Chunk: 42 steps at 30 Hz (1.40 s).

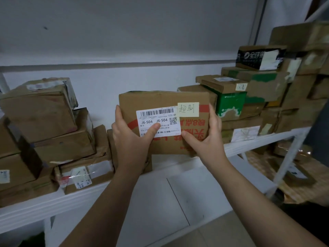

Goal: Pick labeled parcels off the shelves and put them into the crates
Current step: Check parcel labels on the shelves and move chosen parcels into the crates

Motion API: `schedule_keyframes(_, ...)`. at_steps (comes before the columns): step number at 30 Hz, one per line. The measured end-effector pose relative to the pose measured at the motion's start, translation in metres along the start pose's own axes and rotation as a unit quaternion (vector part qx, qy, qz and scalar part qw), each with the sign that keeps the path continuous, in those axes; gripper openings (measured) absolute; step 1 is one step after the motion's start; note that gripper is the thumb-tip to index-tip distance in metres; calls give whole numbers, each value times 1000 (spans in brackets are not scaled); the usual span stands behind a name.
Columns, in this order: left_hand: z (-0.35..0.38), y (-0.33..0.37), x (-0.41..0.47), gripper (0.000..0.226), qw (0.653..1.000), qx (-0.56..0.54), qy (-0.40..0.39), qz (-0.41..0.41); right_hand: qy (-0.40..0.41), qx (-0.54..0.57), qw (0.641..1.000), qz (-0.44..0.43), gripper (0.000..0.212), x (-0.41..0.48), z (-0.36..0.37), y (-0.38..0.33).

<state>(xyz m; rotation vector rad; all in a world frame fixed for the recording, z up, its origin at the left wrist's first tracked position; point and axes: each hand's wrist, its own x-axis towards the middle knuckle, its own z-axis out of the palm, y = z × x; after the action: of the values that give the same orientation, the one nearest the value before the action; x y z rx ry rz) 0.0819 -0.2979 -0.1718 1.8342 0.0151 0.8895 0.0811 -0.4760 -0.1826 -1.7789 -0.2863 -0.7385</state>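
A brown cardboard parcel (pixel 158 100) with red print stands upright above the white shelf (pixel 178 184), its face toward me. It carries a white shipping label (pixel 156 114) reading J6-S04 and a yellow sticky note (pixel 188 109) with handwriting. My left hand (pixel 130 138) grips the parcel's left edge, thumb lying across the label. My right hand (pixel 207 138) grips its right edge, thumb on the front face. No crate is in view.
Stacked cardboard parcels (pixel 41 125) crowd the shelf at the left. More boxes, one green (pixel 231 104), pile up at the right. A lower shelf at the right holds further parcels (pixel 292 168). A white wall stands behind.
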Motion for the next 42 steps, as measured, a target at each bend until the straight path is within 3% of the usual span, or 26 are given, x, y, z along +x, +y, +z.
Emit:
schedule_keyframes(14,62,23,-114,104,986,-35,-162,-23,71,-90,990,79,93,-90,-120,22)
schedule_keyframes(18,94,46,-153,103,979,-51,-195,-24,96,-91,986,104,92,-110,-173,30)
schedule_keyframes(21,125,70,-189,102,972,-67,-222,-18,150,-54,977,140,80,-132,-221,36)
schedule_keyframes(24,157,93,-231,92,960,-80,-269,-19,205,-30,962,180,67,-158,-277,45)
schedule_keyframes(29,207,116,-302,71,937,-84,-336,-38,243,-33,943,227,66,-206,-363,58)
schedule_keyframes(34,248,136,-363,60,899,-125,-413,-70,267,0,924,275,63,-258,-429,76)
schedule_keyframes(40,285,140,-406,53,788,-179,-569,-152,308,48,879,361,49,-299,-481,108)
schedule_keyframes(42,302,141,-415,40,783,-172,-576,-159,318,50,865,385,47,-307,-492,123)
